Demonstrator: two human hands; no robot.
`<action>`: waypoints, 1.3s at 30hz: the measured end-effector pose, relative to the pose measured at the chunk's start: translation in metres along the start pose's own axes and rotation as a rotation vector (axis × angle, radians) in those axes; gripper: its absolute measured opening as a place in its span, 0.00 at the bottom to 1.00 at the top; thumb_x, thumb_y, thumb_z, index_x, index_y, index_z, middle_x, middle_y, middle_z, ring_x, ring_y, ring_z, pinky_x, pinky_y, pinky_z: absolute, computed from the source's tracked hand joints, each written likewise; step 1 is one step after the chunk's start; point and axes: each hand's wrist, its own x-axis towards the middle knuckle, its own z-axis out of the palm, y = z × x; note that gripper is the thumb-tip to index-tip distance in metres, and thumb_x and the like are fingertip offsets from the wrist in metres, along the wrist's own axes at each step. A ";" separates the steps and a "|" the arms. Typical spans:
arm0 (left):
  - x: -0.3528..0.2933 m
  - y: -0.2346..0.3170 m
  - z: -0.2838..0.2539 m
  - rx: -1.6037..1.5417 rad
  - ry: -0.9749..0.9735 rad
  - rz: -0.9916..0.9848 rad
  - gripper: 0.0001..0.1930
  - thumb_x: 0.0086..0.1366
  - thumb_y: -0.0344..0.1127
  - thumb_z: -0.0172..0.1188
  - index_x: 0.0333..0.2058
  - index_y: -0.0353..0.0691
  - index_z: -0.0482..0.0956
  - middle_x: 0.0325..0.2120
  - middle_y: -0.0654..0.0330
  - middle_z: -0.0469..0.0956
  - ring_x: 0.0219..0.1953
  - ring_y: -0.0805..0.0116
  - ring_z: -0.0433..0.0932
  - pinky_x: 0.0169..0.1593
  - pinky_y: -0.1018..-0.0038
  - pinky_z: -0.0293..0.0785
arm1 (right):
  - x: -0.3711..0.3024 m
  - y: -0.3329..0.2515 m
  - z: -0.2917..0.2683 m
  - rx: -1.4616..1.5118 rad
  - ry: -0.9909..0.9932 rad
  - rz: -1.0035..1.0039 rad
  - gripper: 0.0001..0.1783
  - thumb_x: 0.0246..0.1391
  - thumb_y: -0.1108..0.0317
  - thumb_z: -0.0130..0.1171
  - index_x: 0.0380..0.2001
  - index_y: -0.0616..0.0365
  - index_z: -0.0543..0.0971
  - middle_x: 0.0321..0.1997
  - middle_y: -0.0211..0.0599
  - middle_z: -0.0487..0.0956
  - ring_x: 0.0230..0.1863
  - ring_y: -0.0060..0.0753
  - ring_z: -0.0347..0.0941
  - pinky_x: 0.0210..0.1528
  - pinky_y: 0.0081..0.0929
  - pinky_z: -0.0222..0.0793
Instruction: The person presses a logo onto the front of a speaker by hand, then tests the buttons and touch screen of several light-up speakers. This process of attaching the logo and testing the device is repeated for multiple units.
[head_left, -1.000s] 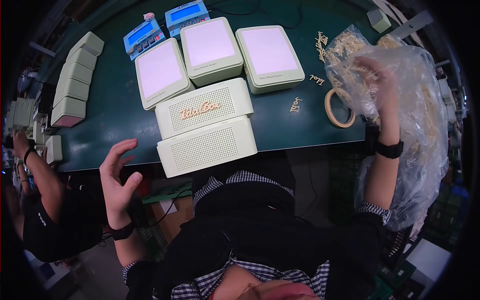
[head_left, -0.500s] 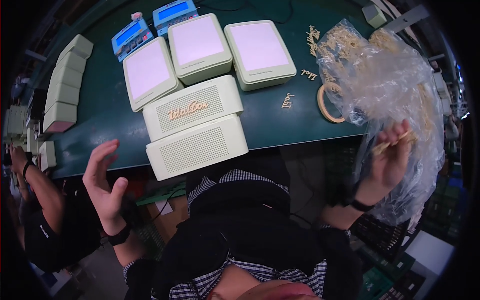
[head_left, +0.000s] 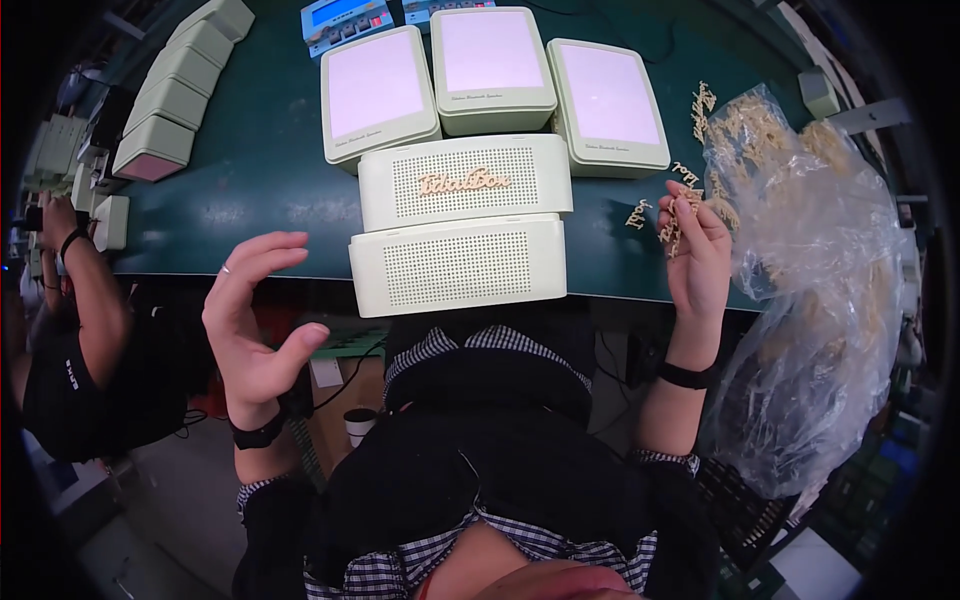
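My left hand (head_left: pixel 255 320) hovers at the table's front edge, left of the speakers, fingers curved and spread with nothing in them. In my right hand (head_left: pixel 700 262) is a wooden script lettering piece (head_left: pixel 671 236), pinched between thumb and fingers; whether there is more than one cannot be made out. Between my hands lie two pale green speaker boxes, grilles up. The nearer speaker box (head_left: pixel 540 262) has a bare grille; on the farther speaker box (head_left: pixel 380 185) sits wooden script lettering (head_left: pixel 463 181). Close to my right hand a loose wooden lettering piece (head_left: pixel 637 214) lies on the table.
Three speakers with pale panels (head_left: pixel 378 90) stand behind, before blue-screened devices (head_left: pixel 345 22). A clear plastic bag (head_left: pixel 800 330) of wooden pieces hangs over the right edge. Upright pale boxes (head_left: pixel 165 110) line the left. A co-worker's arm (head_left: pixel 98 285) shows at far left.
My right hand has come from over the plastic bag leftward to the table, still holding wooden lettering. My left hand stays open. The whole view has shifted, so the speakers appear farther right.
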 end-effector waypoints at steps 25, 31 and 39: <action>0.008 -0.002 0.009 -0.023 0.067 -0.020 0.27 0.46 0.39 0.73 0.44 0.31 0.80 0.45 0.48 0.80 0.49 0.56 0.77 0.55 0.67 0.71 | 0.013 0.005 -0.014 -0.018 -0.026 -0.365 0.13 0.65 0.74 0.52 0.50 0.67 0.75 0.49 0.42 0.78 0.48 0.29 0.74 0.56 0.27 0.67; 0.012 -0.001 0.015 -0.036 0.083 0.095 0.23 0.44 0.35 0.74 0.41 0.34 0.82 0.42 0.50 0.81 0.46 0.55 0.79 0.52 0.66 0.74 | -0.016 -0.021 0.044 0.021 -0.130 -0.484 0.10 0.65 0.75 0.51 0.47 0.67 0.73 0.43 0.45 0.77 0.47 0.36 0.74 0.53 0.32 0.69; 0.018 0.009 0.050 -0.021 0.198 0.359 0.19 0.45 0.37 0.76 0.38 0.41 0.85 0.39 0.61 0.82 0.41 0.62 0.80 0.46 0.67 0.73 | -0.051 -0.033 0.136 -0.290 -0.594 -0.510 0.13 0.53 0.73 0.64 0.35 0.65 0.70 0.41 0.54 0.76 0.42 0.44 0.77 0.46 0.39 0.76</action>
